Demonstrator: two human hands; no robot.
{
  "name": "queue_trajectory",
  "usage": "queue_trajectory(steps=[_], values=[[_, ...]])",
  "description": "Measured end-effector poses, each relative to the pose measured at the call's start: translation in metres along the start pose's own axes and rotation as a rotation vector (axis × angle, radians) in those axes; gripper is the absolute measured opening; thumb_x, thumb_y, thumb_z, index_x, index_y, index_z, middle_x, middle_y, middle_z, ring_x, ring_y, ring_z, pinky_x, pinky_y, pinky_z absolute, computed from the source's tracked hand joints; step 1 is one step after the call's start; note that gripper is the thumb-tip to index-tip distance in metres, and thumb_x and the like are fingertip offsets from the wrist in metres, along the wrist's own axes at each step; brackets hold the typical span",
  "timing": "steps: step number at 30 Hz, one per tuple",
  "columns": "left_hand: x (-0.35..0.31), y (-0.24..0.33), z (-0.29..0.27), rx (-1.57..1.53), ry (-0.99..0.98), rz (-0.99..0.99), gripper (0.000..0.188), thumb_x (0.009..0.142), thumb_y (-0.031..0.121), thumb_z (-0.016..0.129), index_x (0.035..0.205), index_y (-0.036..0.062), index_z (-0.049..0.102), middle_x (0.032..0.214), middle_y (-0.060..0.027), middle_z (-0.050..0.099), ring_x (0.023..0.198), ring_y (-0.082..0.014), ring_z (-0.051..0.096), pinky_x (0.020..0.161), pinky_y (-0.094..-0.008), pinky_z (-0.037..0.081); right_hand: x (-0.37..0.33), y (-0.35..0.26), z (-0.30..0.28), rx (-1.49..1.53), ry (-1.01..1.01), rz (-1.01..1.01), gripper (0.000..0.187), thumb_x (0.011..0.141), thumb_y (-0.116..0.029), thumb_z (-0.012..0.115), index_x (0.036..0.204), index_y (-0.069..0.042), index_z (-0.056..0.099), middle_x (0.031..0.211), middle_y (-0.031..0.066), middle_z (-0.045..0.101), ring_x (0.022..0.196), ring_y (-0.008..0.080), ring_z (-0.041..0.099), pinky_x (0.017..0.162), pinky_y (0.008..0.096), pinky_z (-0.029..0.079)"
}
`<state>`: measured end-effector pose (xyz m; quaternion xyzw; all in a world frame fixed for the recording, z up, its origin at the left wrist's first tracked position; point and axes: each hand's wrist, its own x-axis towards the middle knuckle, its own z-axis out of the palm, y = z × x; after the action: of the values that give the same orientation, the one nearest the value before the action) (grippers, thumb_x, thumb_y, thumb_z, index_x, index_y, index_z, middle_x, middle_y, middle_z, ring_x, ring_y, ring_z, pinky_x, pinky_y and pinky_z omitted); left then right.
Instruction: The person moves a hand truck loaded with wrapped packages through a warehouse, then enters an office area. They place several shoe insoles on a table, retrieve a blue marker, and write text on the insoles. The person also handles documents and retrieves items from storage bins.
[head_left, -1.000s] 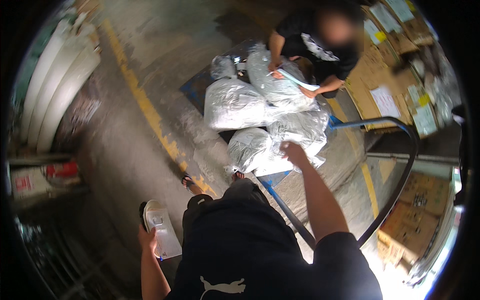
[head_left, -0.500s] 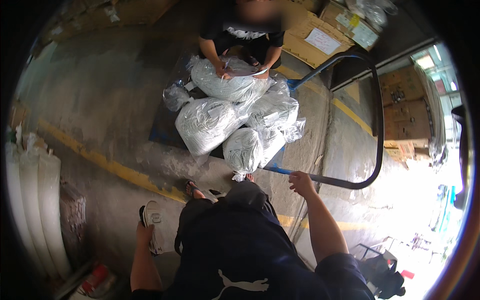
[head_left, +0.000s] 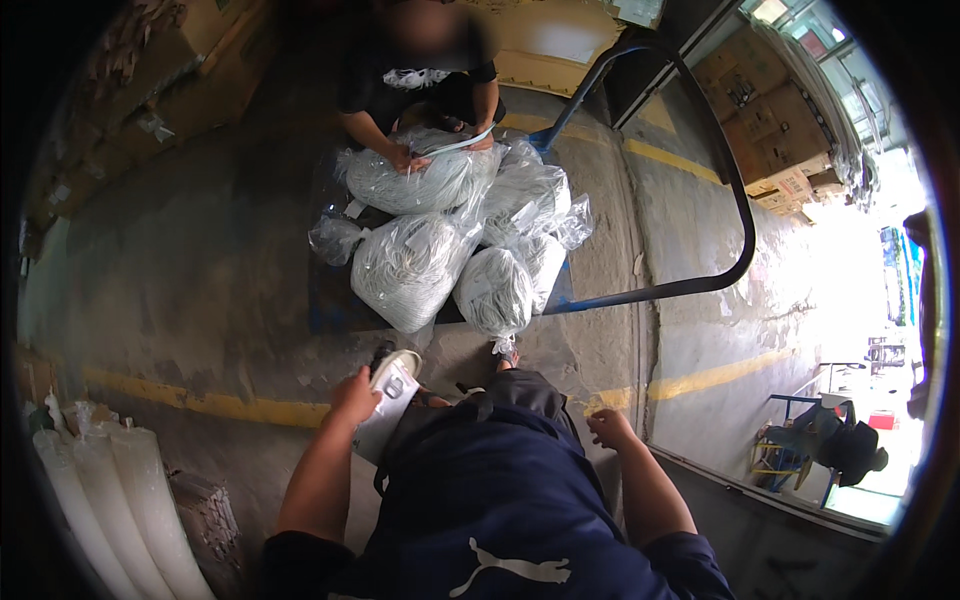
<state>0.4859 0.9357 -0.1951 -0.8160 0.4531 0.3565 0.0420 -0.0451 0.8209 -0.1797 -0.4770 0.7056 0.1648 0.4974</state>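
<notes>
My left hand (head_left: 355, 397) is closed around a white, cream-rimmed object (head_left: 396, 384) with a grey emblem on its side and a black part at its far end; its kind is unclear. Hanging to the right of my body, my right hand (head_left: 609, 429) has loosely bent fingers and nothing visible in it. Beyond my feet, several clear plastic bags of pale cord-like coils (head_left: 412, 272) lie piled on a flat blue-framed cart. The cart's dark tubular handle (head_left: 742, 215) loops out to the right, apart from my right hand.
Across the bags a person (head_left: 415, 95) crouches, holding a pen and a sheet (head_left: 455, 146). Cardboard boxes (head_left: 770, 115) are stacked at the far right. White wrapped rolls (head_left: 140, 500) stand lower left beside a brown stack (head_left: 205, 510). A yellow line (head_left: 220, 405) crosses the concrete floor.
My left hand has lifted the white object forward and to the right. My right hand has drawn back from the cart handle. My view has turned, shifting the surroundings.
</notes>
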Motion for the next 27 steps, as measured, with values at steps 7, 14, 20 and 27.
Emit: queue_trajectory(steps=[7, 14, 20, 27], values=[[-0.001, 0.034, -0.014, 0.109, -0.032, -0.060, 0.043, 0.080, 0.025, 0.067, 0.115, 0.0063, 0.050, 0.103, -0.0219, 0.067, 0.099, -0.0381, 0.065, 0.085, -0.0475, 0.051, 0.037, 0.005, -0.005, 0.101, 0.002, -0.055, 0.041, 0.086, -0.032, 0.064, 0.111, 0.000, 0.066, 0.081, 0.0124, 0.070, 0.063, 0.0187, 0.069, 0.056, 0.0318, 0.054], [-0.019, -0.026, 0.014, -0.182, -0.005, -0.239, 0.060, 0.074, 0.034, 0.074, 0.119, 0.0013, 0.053, 0.111, -0.0248, 0.064, 0.108, -0.0391, 0.061, 0.092, -0.0446, 0.049, 0.077, -0.066, -0.042, 0.087, 0.084, -0.298, 0.042, 0.086, -0.032, 0.064, 0.112, 0.001, 0.065, 0.087, 0.0165, 0.071, 0.067, 0.0220, 0.070, 0.067, 0.0336, 0.054], [-0.050, -0.023, 0.045, -0.288, 0.037, -0.307, 0.057, 0.075, 0.032, 0.073, 0.117, -0.0007, 0.053, 0.112, -0.0239, 0.064, 0.107, -0.0390, 0.061, 0.092, -0.0439, 0.048, 0.093, -0.083, -0.068, 0.093, 0.035, -0.281, 0.038, 0.090, -0.027, 0.061, 0.116, 0.001, 0.062, 0.089, 0.0115, 0.069, 0.067, 0.0183, 0.068, 0.052, 0.0299, 0.052], [-0.049, 0.016, 0.036, -0.262, 0.037, -0.296, 0.056, 0.076, 0.033, 0.073, 0.117, 0.0002, 0.052, 0.113, -0.0244, 0.063, 0.108, -0.0390, 0.060, 0.091, -0.0440, 0.047, 0.113, -0.048, -0.082, 0.015, -0.008, -0.194, 0.039, 0.086, -0.030, 0.062, 0.110, 0.001, 0.066, 0.093, 0.0163, 0.071, 0.065, 0.0222, 0.071, 0.069, 0.0345, 0.055]])
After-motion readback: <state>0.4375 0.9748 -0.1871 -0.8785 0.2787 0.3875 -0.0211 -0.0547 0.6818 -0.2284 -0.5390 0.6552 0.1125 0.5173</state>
